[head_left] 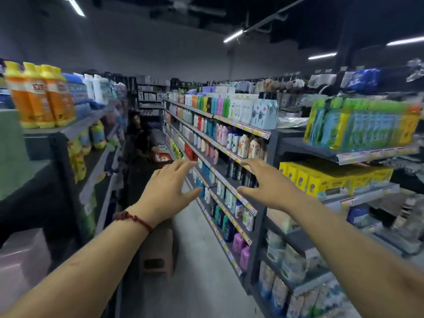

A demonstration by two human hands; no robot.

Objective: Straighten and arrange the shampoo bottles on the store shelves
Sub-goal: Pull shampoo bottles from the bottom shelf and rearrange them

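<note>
My left hand (169,187), right hand (268,184): fingers spread, empty. Shampoo bottles (236,172): upright along shelf (229,187) edge, ahead; right hand nearer.

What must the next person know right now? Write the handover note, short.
Left hand: open, fingers spread, holding nothing, reaching toward the shelves on the right of the aisle.
Right hand: open, empty, likewise reaching.
Shampoo bottles: standing in rows on those shelves; neither hand touches one.
Done: nothing that shows.
Left: straighten and arrange the rows; blur hides which bottles are crooked.
</note>
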